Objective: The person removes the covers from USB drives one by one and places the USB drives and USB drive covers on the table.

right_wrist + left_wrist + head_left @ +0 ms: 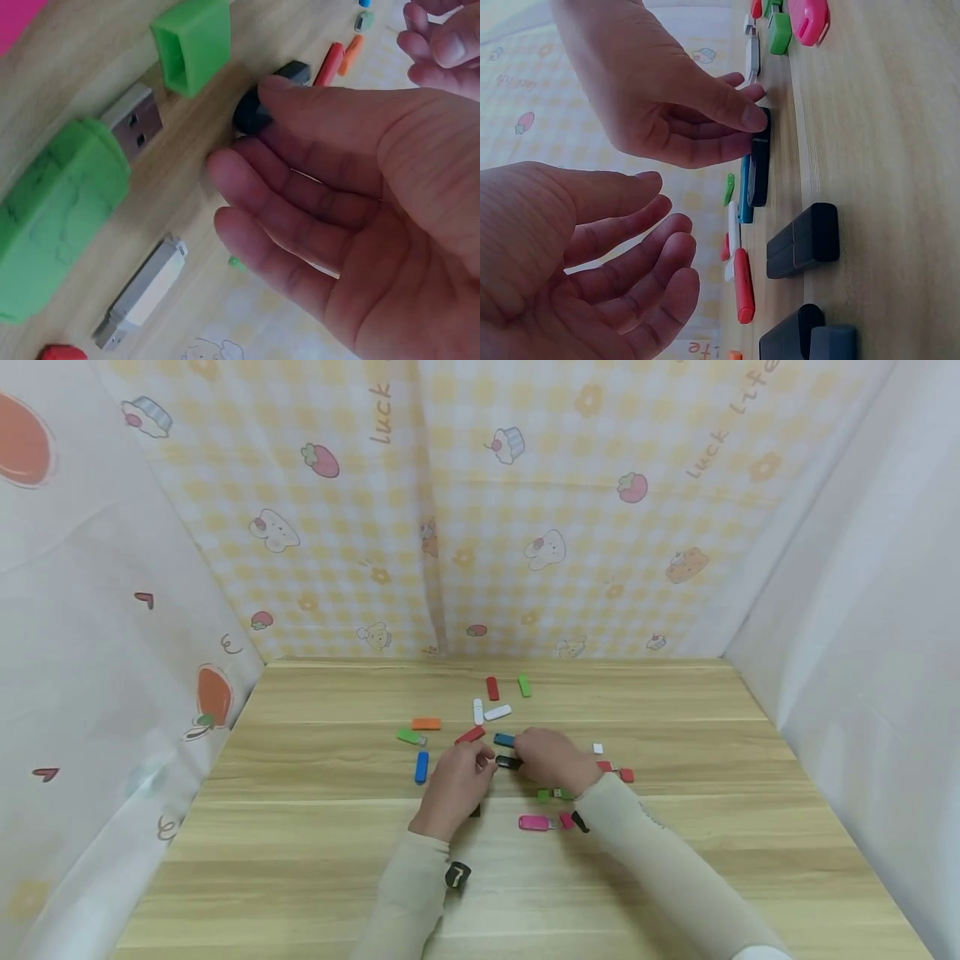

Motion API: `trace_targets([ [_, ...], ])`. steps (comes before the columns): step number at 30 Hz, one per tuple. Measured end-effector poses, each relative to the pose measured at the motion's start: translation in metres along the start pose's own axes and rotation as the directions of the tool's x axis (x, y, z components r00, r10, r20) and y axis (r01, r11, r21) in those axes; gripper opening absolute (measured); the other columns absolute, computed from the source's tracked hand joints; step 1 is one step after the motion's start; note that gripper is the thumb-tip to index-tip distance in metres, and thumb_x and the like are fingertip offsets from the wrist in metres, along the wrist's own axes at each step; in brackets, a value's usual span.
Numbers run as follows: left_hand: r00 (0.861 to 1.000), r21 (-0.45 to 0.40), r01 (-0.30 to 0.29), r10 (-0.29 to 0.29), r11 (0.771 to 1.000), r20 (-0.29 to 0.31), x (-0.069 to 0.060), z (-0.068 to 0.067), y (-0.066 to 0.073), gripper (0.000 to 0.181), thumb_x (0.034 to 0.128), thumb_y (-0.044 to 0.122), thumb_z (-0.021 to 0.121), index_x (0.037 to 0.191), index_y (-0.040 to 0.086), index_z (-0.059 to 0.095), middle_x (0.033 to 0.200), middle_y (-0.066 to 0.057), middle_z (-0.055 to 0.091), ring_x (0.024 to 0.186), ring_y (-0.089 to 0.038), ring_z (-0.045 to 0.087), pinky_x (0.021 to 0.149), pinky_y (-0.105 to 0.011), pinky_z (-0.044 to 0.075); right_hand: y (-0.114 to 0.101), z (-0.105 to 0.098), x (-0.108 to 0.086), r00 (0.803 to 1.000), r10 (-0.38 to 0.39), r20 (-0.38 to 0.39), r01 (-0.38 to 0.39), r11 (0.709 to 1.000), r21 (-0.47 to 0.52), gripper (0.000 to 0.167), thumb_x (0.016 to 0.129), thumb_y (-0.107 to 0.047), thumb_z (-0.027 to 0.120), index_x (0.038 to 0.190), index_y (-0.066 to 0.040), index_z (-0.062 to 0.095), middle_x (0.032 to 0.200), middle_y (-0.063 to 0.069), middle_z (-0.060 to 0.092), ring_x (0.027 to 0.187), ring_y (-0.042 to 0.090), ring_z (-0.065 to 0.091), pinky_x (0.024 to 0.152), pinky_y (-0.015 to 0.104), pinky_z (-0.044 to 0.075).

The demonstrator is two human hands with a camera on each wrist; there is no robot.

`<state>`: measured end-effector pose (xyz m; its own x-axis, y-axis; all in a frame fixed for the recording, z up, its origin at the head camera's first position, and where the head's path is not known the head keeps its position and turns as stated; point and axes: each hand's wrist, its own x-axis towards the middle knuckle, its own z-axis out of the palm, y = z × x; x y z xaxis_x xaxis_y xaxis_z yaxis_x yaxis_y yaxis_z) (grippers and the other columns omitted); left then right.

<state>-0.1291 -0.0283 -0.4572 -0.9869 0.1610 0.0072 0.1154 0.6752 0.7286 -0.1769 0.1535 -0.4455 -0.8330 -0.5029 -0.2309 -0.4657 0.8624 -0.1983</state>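
My right hand (pixel 553 758) pinches the near end of a black USB stick (pixel 759 169) between thumb and forefinger. The stick lies on the table with its other end pointing left. Just behind it is a blue USB stick (pixel 503 740), its right end hidden by the right hand. To the left, my left hand (pixel 457 781) hovers with loosely curled fingers and nothing in them. Past the left hand lies a red USB stick (pixel 470 735). Black blocky pieces (pixel 802 241) rest on the wood below the left hand, mostly hidden in the head view.
Near the right forearm lie an uncapped pink USB stick (pixel 534 822) and a green one (pixel 64 217) with its cap (pixel 191 49) off. White sticks (pixel 497 712) are farther back. An orange stick (pixel 427 724) and a blue one (pixel 422 767) lie left. Patterned cloth encloses the table.
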Motion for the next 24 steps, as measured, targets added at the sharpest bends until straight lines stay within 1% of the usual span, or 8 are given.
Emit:
trace_targets([
  [5,1.000,-0.017,0.005,-0.005,1.000,-0.007,0.000,-0.001,-0.001,0.013,0.1023,0.012,0.075,0.113,0.004,0.078,0.096,-0.004,0.071,0.086,-0.019,0.062,0.079,-0.037,0.059,0.001,0.005,0.003,1.000,-0.030,-0.008,0.030,1.000,-0.009,0.013,0.096,-0.007,0.081,0.087,-0.006,0.072,0.078,0.002,0.061,0.072,0.019,0.052,0.068,0.033,0.048],
  [9,1.000,-0.011,-0.001,0.001,1.000,-0.022,0.000,-0.002,-0.001,0.014,0.1019,0.012,0.075,0.113,0.005,0.078,0.098,-0.005,0.072,0.084,-0.019,0.062,0.078,-0.036,0.058,0.003,0.008,0.003,0.999,-0.045,-0.020,0.046,0.999,0.019,0.011,0.095,-0.006,0.082,0.087,-0.006,0.074,0.076,0.000,0.064,0.070,0.017,0.053,0.067,0.032,0.049],
  [12,1.000,-0.008,-0.008,0.008,1.000,-0.029,0.000,-0.001,-0.001,0.015,0.1011,0.012,0.076,0.115,0.005,0.078,0.105,-0.007,0.074,0.086,-0.020,0.062,0.079,-0.038,0.058,0.004,0.007,-0.001,0.999,-0.032,-0.029,0.034,0.997,0.062,0.009,0.095,-0.007,0.082,0.089,-0.006,0.076,0.077,0.000,0.067,0.070,0.015,0.055,0.068,0.031,0.053],
  [14,0.999,-0.008,-0.013,0.012,1.000,-0.030,-0.001,-0.001,0.000,0.018,0.1008,0.012,0.077,0.117,0.006,0.077,0.113,-0.009,0.074,0.092,-0.022,0.063,0.083,-0.040,0.059,0.004,0.007,-0.005,0.999,-0.021,-0.045,0.025,0.995,0.094,0.009,0.096,-0.009,0.082,0.090,-0.007,0.075,0.078,-0.001,0.068,0.071,0.014,0.056,0.069,0.031,0.054],
  [17,0.999,0.004,-0.032,0.032,0.999,-0.013,-0.001,-0.001,0.001,0.021,0.1006,0.013,0.078,0.121,0.006,0.077,0.122,-0.010,0.074,0.101,-0.026,0.066,0.089,-0.044,0.061,0.002,0.004,-0.013,0.997,-0.001,-0.077,0.013,0.988,0.153,0.010,0.097,-0.011,0.082,0.091,-0.009,0.074,0.078,-0.003,0.067,0.071,0.014,0.057,0.070,0.030,0.055],
  [19,0.999,0.012,-0.054,0.054,0.998,0.004,-0.001,-0.001,0.001,0.022,0.1006,0.014,0.078,0.122,0.007,0.076,0.124,-0.009,0.075,0.106,-0.026,0.068,0.093,-0.045,0.061,0.001,0.002,-0.018,0.995,0.002,-0.104,0.017,0.982,0.186,0.010,0.098,-0.011,0.081,0.093,-0.009,0.073,0.080,-0.002,0.068,0.071,0.013,0.057,0.070,0.029,0.054],
  [21,0.997,0.012,-0.077,0.077,0.997,0.022,-0.001,0.000,0.001,0.022,0.1005,0.013,0.078,0.122,0.007,0.077,0.124,-0.008,0.075,0.105,-0.026,0.068,0.092,-0.044,0.061,-0.001,0.000,-0.022,0.990,-0.012,-0.140,0.041,0.978,0.206,0.009,0.098,-0.010,0.081,0.094,-0.009,0.072,0.082,-0.002,0.068,0.071,0.012,0.057,0.070,0.028,0.054],
  [24,0.993,-0.002,-0.116,0.116,0.993,0.030,-0.001,0.001,0.002,0.018,0.1001,0.011,0.078,0.118,0.007,0.078,0.121,-0.007,0.077,0.108,-0.026,0.068,0.095,-0.045,0.061,-0.004,-0.001,-0.027,0.977,-0.049,-0.206,0.095,0.971,0.218,0.010,0.097,-0.009,0.081,0.095,-0.011,0.071,0.085,-0.002,0.069,0.072,0.010,0.057,0.070,0.024,0.053],
])
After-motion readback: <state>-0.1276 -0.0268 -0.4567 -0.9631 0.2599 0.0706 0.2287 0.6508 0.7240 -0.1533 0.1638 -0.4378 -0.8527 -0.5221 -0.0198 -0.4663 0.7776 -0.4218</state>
